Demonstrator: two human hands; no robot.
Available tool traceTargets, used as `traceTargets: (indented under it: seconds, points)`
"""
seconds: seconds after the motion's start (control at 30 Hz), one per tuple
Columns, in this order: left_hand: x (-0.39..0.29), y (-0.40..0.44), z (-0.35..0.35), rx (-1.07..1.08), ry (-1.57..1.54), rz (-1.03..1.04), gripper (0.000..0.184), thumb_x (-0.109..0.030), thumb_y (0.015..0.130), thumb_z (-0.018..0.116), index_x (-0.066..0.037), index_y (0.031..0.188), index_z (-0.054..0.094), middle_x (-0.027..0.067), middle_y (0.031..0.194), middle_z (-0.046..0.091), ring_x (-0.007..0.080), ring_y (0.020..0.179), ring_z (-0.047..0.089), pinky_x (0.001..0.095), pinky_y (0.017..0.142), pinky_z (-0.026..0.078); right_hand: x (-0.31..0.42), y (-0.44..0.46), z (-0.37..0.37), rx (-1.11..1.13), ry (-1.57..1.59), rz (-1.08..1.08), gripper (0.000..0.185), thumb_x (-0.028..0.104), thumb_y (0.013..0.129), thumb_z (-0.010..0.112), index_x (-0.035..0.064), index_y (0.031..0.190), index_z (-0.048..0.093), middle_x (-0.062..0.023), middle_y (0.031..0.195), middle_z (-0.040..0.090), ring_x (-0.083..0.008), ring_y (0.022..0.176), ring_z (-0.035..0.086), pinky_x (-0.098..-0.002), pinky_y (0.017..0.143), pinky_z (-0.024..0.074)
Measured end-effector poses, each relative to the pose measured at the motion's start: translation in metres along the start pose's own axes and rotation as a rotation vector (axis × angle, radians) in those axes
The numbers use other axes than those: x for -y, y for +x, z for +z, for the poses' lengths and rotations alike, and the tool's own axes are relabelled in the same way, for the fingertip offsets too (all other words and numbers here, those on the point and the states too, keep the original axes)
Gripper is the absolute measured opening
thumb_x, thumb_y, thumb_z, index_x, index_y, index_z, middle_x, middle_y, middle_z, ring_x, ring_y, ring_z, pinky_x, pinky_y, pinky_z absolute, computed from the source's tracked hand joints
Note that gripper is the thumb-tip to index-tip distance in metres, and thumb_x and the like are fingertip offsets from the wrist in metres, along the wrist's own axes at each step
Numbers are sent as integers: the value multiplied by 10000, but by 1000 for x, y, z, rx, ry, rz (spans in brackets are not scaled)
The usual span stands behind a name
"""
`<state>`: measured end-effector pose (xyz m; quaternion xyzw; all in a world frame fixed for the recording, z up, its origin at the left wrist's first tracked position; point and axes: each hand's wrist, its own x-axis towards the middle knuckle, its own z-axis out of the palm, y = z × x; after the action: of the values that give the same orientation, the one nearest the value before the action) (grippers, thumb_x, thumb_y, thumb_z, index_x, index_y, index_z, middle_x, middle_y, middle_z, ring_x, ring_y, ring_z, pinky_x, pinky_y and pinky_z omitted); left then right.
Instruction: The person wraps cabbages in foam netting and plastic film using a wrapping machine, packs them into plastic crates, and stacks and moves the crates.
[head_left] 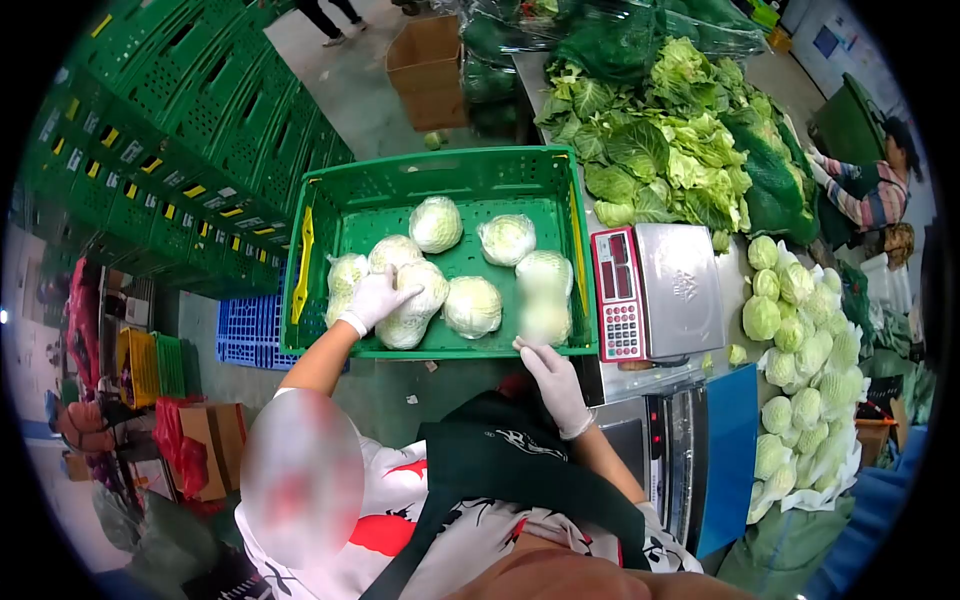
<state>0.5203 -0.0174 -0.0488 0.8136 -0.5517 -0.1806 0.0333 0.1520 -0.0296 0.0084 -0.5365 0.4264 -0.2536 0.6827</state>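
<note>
The wrapped cabbage lies in the green crate at the fingertips of the left hand, which rests against it with thumb and fingers apart; it is round, with no clear long axis, and well to the left of the right hand. That hand is at the crate's near rim, its grip unclear, with the scale beyond it to the right.

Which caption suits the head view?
A white-gloved left hand touches a round, pale cabbage in a green plastic crate.
</note>
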Motion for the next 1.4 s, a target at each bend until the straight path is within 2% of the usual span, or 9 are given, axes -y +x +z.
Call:
traceTargets:
  seconds: [0.17,0.23,0.47,0.63,0.9,0.97,1.07,1.23,1.4]
  points:
    - [24,45,-3,265,-12,37,929,-757,790,575,50,1250,538,262,1038,696,411,955,679,463,844,527,-13,0,-6,-54,24,-65,339,202,981,619,-24,1234,629,-117,1143,697,-151,1052,652,-275,925,494]
    - [5,40,-2,-234,53,302,894,-744,805,567,4,1295,543,230,1074,702,398,951,683,462,848,525,-10,-3,-10,-118,-69,-123,328,205,975,623,-20,1213,641,-137,1127,701,-168,1024,670,-285,905,507]
    - [-102,82,-19,603,315,274,777,-717,864,490,-74,1273,634,244,1076,694,376,947,682,431,861,528,-21,-23,-22,-210,-139,-99,301,218,962,635,8,1174,666,-158,1054,714,-184,954,698,-298,861,528]
    - [-110,64,59,259,245,749,509,-501,965,476,-43,1053,680,228,882,690,415,865,652,470,790,514,-28,-38,-39,-309,-130,-88,304,254,964,628,21,1153,677,-133,1008,727,-176,904,698,-296,820,528]
    - [-117,144,51,131,219,633,431,-467,937,565,-83,969,758,206,878,700,400,843,667,481,790,530,-41,-61,-74,-491,-32,-148,287,259,966,605,23,1109,683,-143,1030,724,-237,970,706,-318,869,527]
    - [-162,108,7,-2,285,590,317,-349,933,630,-65,1007,748,178,901,721,327,846,700,412,796,541,-39,-83,-97,-591,-65,-196,268,238,961,615,20,1099,688,-142,1045,724,-225,977,704,-311,875,525]
    - [-216,104,1,-143,-561,761,148,-3,927,619,34,1051,690,90,1023,704,151,939,644,284,848,504,-32,-129,-151,-847,-120,-127,260,223,956,625,1,1074,692,-158,1051,722,-218,977,700,-310,865,526]
    - [-441,56,7,270,-749,951,482,-132,896,712,-45,1350,574,86,1206,658,147,1048,621,289,941,484,-70,-187,-287,-1383,-693,-54,301,247,928,634,28,1127,686,-153,1132,687,-301,1149,607,-395,984,467]
    - [-633,81,151,581,-799,921,830,-315,834,784,-34,1490,361,193,1364,514,239,1189,544,357,1021,441,-123,-220,-386,-1419,-1103,373,605,417,935,566,-24,1346,513,-208,1367,536,-355,1326,438,-482,1125,297]
